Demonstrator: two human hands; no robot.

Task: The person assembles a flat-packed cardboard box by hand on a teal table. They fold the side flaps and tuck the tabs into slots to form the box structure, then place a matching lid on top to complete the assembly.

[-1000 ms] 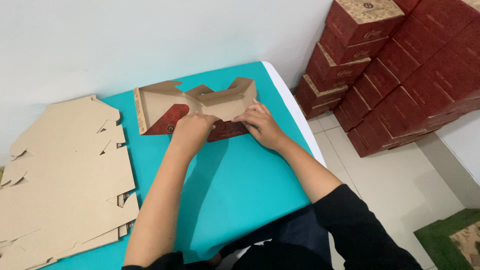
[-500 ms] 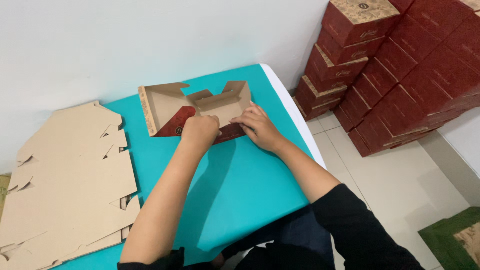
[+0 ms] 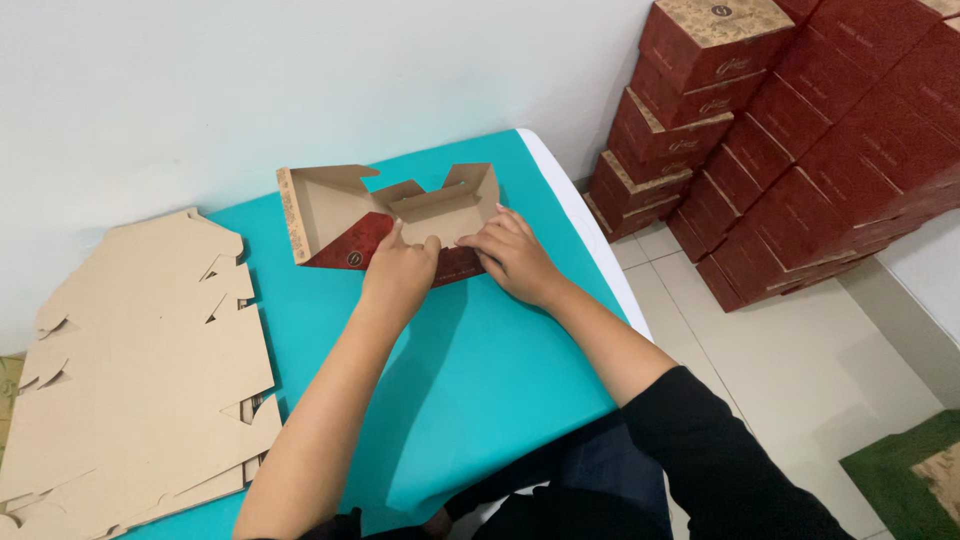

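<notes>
Both hands pressed on a half-folded cardboard box [image 3: 400, 215] at the far edge of the teal table [image 3: 500, 380]. Left hand [image 3: 400, 275] lay curled on its near flap, right hand [image 3: 515, 255] flat, fingers spread, beside it. Flat cardboard blanks [image 3: 130, 370] lay stacked left; red boxes [image 3: 800, 130] stood piled right.

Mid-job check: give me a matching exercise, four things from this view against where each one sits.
Things:
1. half-folded box
2. flat cardboard sheets
3. stacked red boxes
4. green mat

Places:
A. floor, bottom right corner
B. left side of the table
C. under both hands
D. floor by the wall, right of the table

Pairs: 1-C, 2-B, 3-D, 4-A
</notes>
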